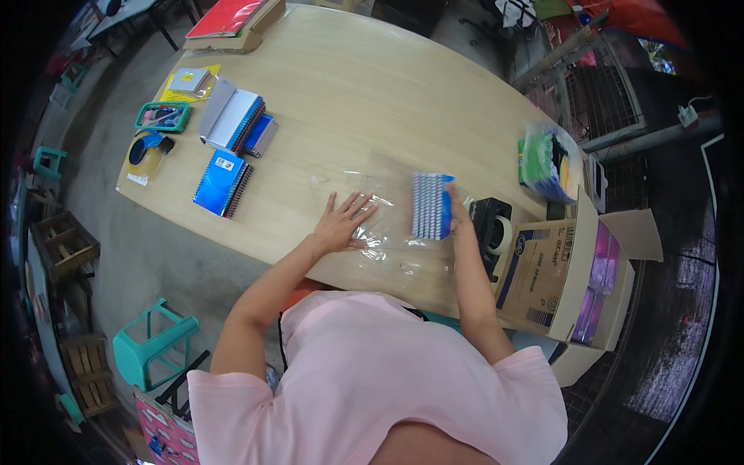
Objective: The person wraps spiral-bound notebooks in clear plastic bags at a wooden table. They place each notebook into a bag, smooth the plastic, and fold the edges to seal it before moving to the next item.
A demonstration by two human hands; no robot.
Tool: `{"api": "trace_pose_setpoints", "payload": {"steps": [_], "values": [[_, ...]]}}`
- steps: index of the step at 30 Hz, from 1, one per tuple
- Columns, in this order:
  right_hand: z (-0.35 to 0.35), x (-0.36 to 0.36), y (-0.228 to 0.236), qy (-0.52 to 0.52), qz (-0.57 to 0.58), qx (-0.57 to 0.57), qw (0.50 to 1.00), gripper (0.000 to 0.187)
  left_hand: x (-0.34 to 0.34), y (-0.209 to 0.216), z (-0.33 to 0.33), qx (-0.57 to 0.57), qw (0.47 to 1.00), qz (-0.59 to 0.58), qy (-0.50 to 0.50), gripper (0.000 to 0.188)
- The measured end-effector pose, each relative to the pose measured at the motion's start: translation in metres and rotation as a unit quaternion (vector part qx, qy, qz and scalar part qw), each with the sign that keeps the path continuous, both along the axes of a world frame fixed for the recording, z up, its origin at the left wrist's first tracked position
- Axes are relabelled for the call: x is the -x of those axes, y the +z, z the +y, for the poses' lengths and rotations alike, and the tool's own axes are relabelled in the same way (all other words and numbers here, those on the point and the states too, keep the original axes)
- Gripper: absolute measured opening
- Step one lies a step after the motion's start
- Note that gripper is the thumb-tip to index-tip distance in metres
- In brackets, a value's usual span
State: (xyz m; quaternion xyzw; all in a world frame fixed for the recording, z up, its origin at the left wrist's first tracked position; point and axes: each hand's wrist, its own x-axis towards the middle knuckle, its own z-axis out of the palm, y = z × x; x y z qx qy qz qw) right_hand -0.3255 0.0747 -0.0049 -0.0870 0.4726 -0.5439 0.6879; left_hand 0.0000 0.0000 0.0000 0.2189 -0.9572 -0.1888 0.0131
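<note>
My left hand (341, 225) lies with its fingers spread on a clear plastic sheet or bag (387, 232) on the table. My right hand (462, 217) grips the right side of a small stack of blue spiral notebooks (431, 206), whose white wire bindings show in rows. The stack sits on or inside the clear plastic; which of the two I cannot tell. Just right of that hand stands a black tape dispenser (491, 232) with a roll of tape.
Blue spiral notebooks (220, 183) lie on the left of the wooden table (349, 85), by a teal basket (164, 116) and a tape gun (147, 149). A red folder (225, 17) is at the far left. An open cardboard box (542, 271) with purple packs and bagged items (546, 164) stand on the right.
</note>
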Motion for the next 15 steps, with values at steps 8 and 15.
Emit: {"api": "trace_pose_setpoints", "payload": {"steps": [8,15], "values": [[0.010,-0.003,0.029,-0.062,0.013,0.103,0.993,0.096,-0.008,0.028,0.014,-0.041,0.998,-0.034,-0.035,0.107],[-0.010,-0.080,0.055,0.258,0.282,0.076,0.921,0.069,-0.020,0.032,0.042,-0.046,0.999,-0.027,0.007,0.108]]}}
